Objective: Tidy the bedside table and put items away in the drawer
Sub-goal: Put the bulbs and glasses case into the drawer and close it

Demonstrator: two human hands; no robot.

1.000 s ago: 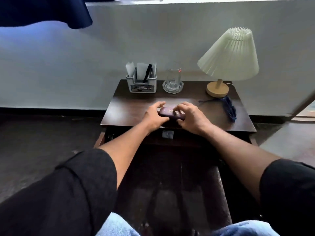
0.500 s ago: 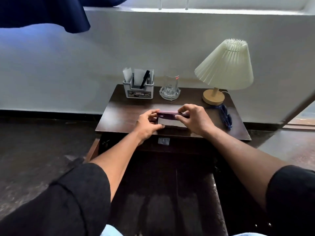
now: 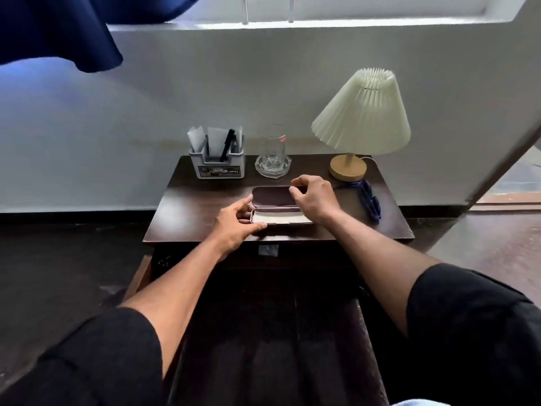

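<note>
Open purple case [image 3: 276, 208] lying flat near the front middle of the dark wooden bench [image 3: 187, 212], lid tipped back toward the far side, pale lining of the base facing up. Left hand [image 3: 237, 224] at the case's left end, fingers loosely spread, thumb along the near edge of the base and fingertips touching its left corner. Right hand [image 3: 314, 197] over the case's right end, thumb and forefinger pinched on the far right edge of the lid, other fingers curled. Along the far edge of the bench, from left to right: grey organiser box [image 3: 217, 165] holding papers and a black pen, clear glass [image 3: 273, 150] standing upright in a glass dish [image 3: 272, 169], lamp [image 3: 361, 118] with pleated cream shade on a round wooden base. Blue cord bundle [image 3: 370, 200] lying near the right edge, just beside the lamp base and well apart from the case. Drawer [image 3: 272, 347] pulled out below the bench front, dark inside, contents not discernible. Dark blue curtain [image 3: 58, 27] hanging at the upper left against the white wall.
</note>
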